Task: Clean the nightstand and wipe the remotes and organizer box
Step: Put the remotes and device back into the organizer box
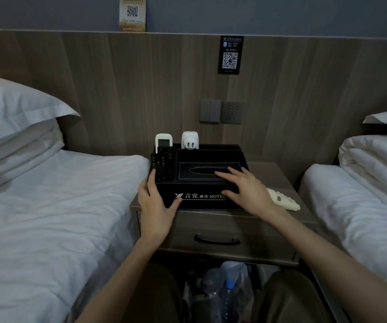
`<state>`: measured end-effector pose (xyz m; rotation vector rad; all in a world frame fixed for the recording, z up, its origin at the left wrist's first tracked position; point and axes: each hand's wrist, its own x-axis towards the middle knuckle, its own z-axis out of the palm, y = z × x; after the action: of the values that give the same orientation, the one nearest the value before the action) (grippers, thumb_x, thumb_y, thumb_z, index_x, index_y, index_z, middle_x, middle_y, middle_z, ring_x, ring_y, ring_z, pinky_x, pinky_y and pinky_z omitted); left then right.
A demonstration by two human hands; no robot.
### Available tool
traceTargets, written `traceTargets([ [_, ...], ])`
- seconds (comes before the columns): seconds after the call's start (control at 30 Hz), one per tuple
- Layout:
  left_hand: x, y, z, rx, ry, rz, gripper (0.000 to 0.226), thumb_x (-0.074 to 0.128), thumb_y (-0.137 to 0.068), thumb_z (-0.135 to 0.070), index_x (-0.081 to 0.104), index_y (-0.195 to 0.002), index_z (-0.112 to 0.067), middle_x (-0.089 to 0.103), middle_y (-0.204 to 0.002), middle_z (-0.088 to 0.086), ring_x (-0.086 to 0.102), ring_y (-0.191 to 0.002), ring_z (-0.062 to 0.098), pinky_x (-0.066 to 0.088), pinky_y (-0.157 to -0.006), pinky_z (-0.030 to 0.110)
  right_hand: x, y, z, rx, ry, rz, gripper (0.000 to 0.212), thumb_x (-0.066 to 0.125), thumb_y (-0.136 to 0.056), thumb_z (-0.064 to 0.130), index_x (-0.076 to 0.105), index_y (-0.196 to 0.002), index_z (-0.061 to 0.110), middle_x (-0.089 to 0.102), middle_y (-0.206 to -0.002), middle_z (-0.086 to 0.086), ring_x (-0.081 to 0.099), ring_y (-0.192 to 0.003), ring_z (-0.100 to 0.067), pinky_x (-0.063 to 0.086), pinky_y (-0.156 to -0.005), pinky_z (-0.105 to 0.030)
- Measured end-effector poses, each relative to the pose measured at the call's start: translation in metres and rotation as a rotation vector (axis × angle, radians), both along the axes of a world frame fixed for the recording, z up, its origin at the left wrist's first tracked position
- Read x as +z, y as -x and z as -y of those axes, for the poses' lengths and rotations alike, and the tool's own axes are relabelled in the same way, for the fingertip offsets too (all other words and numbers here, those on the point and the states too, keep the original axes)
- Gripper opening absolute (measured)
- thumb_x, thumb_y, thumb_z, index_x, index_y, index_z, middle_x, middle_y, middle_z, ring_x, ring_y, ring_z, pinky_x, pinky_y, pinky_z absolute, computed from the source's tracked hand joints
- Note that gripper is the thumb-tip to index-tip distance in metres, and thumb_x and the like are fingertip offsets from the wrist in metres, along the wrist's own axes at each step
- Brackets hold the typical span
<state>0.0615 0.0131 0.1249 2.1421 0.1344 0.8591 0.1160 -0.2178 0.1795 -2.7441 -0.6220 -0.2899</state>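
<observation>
1. Black leather-look box [201, 201] with 1 tissue slot in its lid stands on the left part of the 1 wooden nightstand [271, 176], between 2 white beds [48, 206].
2. Its left pocket holds 3 remotes upright: 1 white remote [163, 141] at the back and 2 black remotes [164, 164] in front, as far as the dim light shows. 1 white plug adapter [190, 141] stands beside them.
3. Left hand [155, 201] brackets the box's front left corner, fingers straight along the side, thumb laid on the front face.
4. Right hand [246, 190] lies flat on the lid with fingers spread, thumb on the front face.
5. 1 pale cloth [283, 200] lies on the nightstand just right of the box, apart from both hands.
6. 1 drawer with 1 dark handle [217, 240] sits below.
</observation>
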Motion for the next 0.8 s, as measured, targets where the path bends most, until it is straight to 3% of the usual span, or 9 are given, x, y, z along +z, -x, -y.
traceTargets([
  [0.2, -0.001, -0.011, -0.002, 0.106, 0.088, 0.017, 0.08, 0.08, -0.077, -0.02, 0.036, -0.143, -0.011, 0.042, -0.135, 0.008, 0.044, -0.127, 0.022, 0.03, -0.104, 0.025, 0.002, -0.003, -0.003, -0.049, 0.093, 0.046, 0.058, 0.054, -0.094, 0.046, 0.028, -0.145, 0.05, 0.029, -0.157, -0.003, 0.021, -0.146, -0.033, 0.033, -0.112, -0.048],
  [0.37, 0.002, -0.034, -0.009, 0.083, 0.112, 0.01, 0.082, 0.083, -0.074, -0.019, 0.038, -0.142, -0.012, 0.043, -0.133, 0.008, 0.045, -0.125, 0.021, 0.039, -0.103, 0.033, 0.0, -0.018, -0.01, -0.062, 0.095, 0.04, 0.057, 0.053, -0.095, 0.045, 0.026, -0.146, 0.049, 0.028, -0.158, -0.003, 0.02, -0.146, -0.034, 0.034, -0.111, -0.049],
  [0.6, 0.004, -0.081, -0.023, 0.052, 0.141, -0.003, 0.083, 0.085, -0.071, -0.019, 0.039, -0.14, -0.013, 0.045, -0.135, 0.006, 0.046, -0.126, 0.02, 0.031, -0.097, 0.021, 0.0, -0.056, -0.023, -0.102, 0.109, 0.028, 0.057, 0.051, -0.096, 0.045, 0.025, -0.147, 0.049, 0.027, -0.158, -0.002, 0.019, -0.147, -0.034, 0.034, -0.11, -0.047],
  [0.8, 0.007, -0.126, -0.033, 0.054, 0.142, -0.018, 0.084, 0.085, -0.07, -0.02, 0.04, -0.14, -0.013, 0.046, -0.136, 0.006, 0.045, -0.128, 0.022, 0.038, -0.105, 0.033, 0.0, -0.097, -0.033, -0.12, 0.102, 0.029, 0.057, 0.052, -0.096, 0.044, 0.026, -0.147, 0.047, 0.028, -0.158, -0.003, 0.018, -0.147, -0.034, 0.034, -0.11, -0.046],
])
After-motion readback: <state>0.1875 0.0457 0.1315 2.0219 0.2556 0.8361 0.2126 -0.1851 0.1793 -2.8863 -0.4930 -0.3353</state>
